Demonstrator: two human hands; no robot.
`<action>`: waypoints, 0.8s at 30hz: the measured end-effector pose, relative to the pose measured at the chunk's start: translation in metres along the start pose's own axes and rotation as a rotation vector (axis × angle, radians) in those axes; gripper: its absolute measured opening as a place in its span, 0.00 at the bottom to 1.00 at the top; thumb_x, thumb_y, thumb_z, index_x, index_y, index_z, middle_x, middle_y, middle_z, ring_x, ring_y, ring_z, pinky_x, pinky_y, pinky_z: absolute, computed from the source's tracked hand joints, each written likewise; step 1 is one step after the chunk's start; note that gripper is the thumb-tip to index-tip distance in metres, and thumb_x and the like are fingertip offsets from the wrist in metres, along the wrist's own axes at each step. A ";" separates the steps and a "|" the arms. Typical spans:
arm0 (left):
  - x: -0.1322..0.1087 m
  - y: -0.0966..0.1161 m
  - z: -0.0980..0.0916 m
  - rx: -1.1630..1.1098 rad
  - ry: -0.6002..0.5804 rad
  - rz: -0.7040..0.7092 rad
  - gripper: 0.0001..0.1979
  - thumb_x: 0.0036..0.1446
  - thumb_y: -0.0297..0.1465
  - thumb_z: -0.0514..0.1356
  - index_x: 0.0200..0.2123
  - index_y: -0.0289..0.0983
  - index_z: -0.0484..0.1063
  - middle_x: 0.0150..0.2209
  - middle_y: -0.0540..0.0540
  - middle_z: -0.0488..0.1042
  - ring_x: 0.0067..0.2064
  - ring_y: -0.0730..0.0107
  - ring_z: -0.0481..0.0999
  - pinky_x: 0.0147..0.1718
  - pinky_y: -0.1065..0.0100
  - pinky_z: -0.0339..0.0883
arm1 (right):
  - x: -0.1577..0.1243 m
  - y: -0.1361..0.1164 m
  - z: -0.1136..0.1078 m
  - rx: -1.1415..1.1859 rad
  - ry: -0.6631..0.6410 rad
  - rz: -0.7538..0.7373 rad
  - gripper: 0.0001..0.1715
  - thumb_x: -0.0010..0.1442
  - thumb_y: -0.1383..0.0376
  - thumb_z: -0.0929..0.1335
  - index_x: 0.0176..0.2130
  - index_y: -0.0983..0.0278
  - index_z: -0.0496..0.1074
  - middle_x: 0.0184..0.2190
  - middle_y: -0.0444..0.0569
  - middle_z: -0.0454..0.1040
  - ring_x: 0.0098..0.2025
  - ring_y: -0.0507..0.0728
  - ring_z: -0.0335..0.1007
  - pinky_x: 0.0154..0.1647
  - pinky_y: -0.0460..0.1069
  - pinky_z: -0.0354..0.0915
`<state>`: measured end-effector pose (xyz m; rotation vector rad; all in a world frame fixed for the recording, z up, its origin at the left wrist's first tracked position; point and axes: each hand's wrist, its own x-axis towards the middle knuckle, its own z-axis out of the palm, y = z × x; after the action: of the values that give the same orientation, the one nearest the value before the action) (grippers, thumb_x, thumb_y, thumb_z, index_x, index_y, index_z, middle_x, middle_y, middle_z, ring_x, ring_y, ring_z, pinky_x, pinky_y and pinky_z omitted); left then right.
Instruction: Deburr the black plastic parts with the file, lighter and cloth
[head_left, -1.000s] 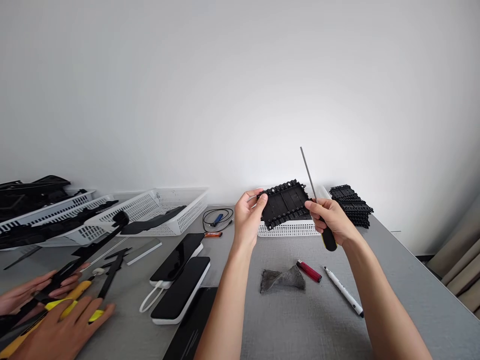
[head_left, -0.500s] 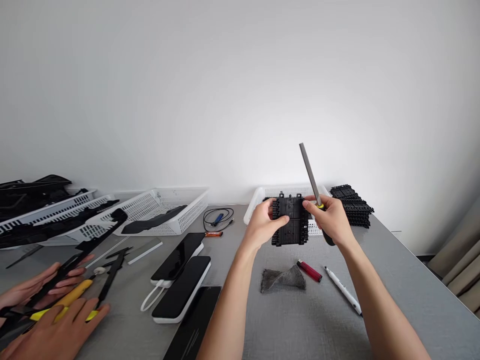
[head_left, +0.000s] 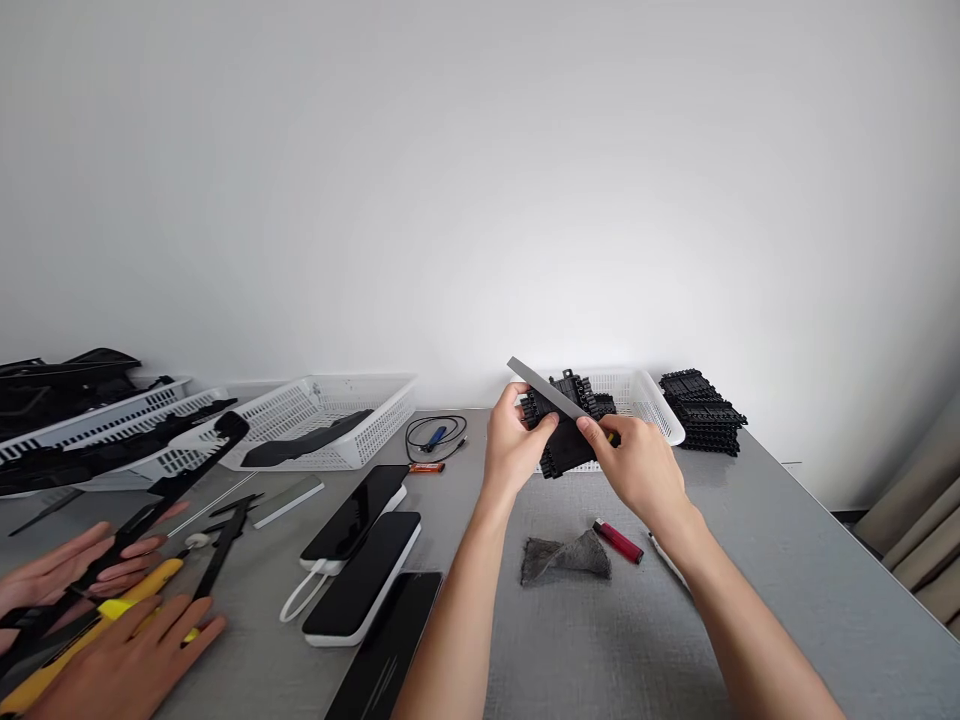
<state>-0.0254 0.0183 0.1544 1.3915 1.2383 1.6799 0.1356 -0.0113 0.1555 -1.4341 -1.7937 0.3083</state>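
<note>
A black plastic part (head_left: 568, 460) with toothed side edges is held up above the table, tilted. My left hand (head_left: 513, 440) grips its left side, thumb on the front. In my right hand (head_left: 637, 462) is a flat metal file (head_left: 546, 388), whose blade lies slantwise across the part, pointing up and left. The file's handle is mostly hidden by my right hand. On the table below lie a crumpled grey cloth (head_left: 566, 558), a red lighter (head_left: 619, 541) and a white marker (head_left: 666, 560), the last partly behind my right forearm.
Behind my hands stands a white basket (head_left: 660, 408), beside a stack of black parts (head_left: 703, 412). Phones and power banks (head_left: 364, 580) lie left of my arm. At far left, another person's hands (head_left: 139, 640) hold a black strip and a yellow-handled tool near more baskets (head_left: 360, 450).
The file has swung from upright down to the left across the black part. The part has tilted. My right hand has moved slightly left, and its forearm now covers much of the marker.
</note>
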 end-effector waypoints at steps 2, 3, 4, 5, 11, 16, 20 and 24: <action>0.001 -0.003 -0.001 0.026 0.000 0.011 0.21 0.43 0.29 0.67 0.43 0.39 0.69 0.30 0.49 0.79 0.31 0.64 0.79 0.31 0.69 0.69 | 0.001 -0.001 0.002 -0.037 -0.001 0.023 0.30 0.68 0.45 0.60 0.24 0.59 0.66 0.19 0.45 0.66 0.22 0.54 0.55 0.25 0.49 0.46; 0.002 -0.004 -0.002 0.041 0.006 0.011 0.21 0.43 0.29 0.67 0.44 0.39 0.68 0.30 0.49 0.79 0.31 0.65 0.79 0.30 0.69 0.69 | 0.001 -0.001 0.003 -0.054 0.002 0.037 0.29 0.69 0.45 0.60 0.24 0.59 0.66 0.19 0.45 0.66 0.22 0.54 0.55 0.25 0.49 0.46; 0.002 -0.005 -0.003 0.058 0.013 0.005 0.22 0.44 0.30 0.66 0.45 0.40 0.68 0.30 0.50 0.78 0.29 0.66 0.78 0.29 0.70 0.68 | 0.002 -0.001 0.003 -0.068 0.007 0.050 0.29 0.69 0.46 0.60 0.24 0.60 0.65 0.19 0.45 0.66 0.22 0.54 0.55 0.26 0.49 0.46; 0.003 -0.005 -0.003 0.072 0.021 -0.004 0.23 0.43 0.30 0.66 0.45 0.39 0.67 0.30 0.50 0.78 0.29 0.67 0.78 0.29 0.70 0.68 | 0.003 0.000 0.002 -0.078 0.011 0.061 0.29 0.69 0.47 0.60 0.24 0.60 0.64 0.19 0.45 0.66 0.22 0.54 0.54 0.26 0.49 0.45; 0.003 -0.001 -0.004 0.094 0.043 -0.010 0.23 0.43 0.31 0.66 0.45 0.38 0.66 0.30 0.49 0.78 0.28 0.67 0.78 0.29 0.70 0.69 | 0.004 0.002 -0.001 0.028 -0.065 0.046 0.30 0.70 0.47 0.58 0.23 0.60 0.59 0.18 0.42 0.61 0.23 0.53 0.49 0.26 0.49 0.45; 0.003 -0.005 -0.004 0.081 0.030 0.032 0.22 0.44 0.32 0.65 0.44 0.38 0.67 0.30 0.48 0.78 0.29 0.66 0.78 0.30 0.69 0.70 | 0.003 0.000 0.001 0.059 -0.102 0.043 0.30 0.70 0.47 0.58 0.22 0.60 0.59 0.19 0.43 0.61 0.24 0.53 0.49 0.26 0.49 0.45; 0.004 -0.005 -0.005 0.078 0.037 0.002 0.23 0.43 0.32 0.65 0.45 0.38 0.67 0.30 0.49 0.78 0.28 0.67 0.77 0.29 0.69 0.69 | 0.003 0.001 0.001 0.067 -0.117 0.033 0.30 0.70 0.47 0.57 0.23 0.60 0.61 0.19 0.44 0.63 0.23 0.53 0.52 0.26 0.49 0.45; 0.002 -0.001 -0.004 0.056 0.043 -0.004 0.23 0.42 0.31 0.66 0.44 0.38 0.67 0.30 0.49 0.78 0.28 0.67 0.78 0.29 0.69 0.69 | 0.003 0.000 0.000 0.025 -0.108 0.034 0.30 0.70 0.47 0.58 0.23 0.60 0.60 0.18 0.43 0.61 0.23 0.53 0.50 0.26 0.49 0.45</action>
<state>-0.0297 0.0198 0.1543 1.3916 1.3209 1.6922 0.1353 -0.0085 0.1569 -1.4558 -1.8461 0.4317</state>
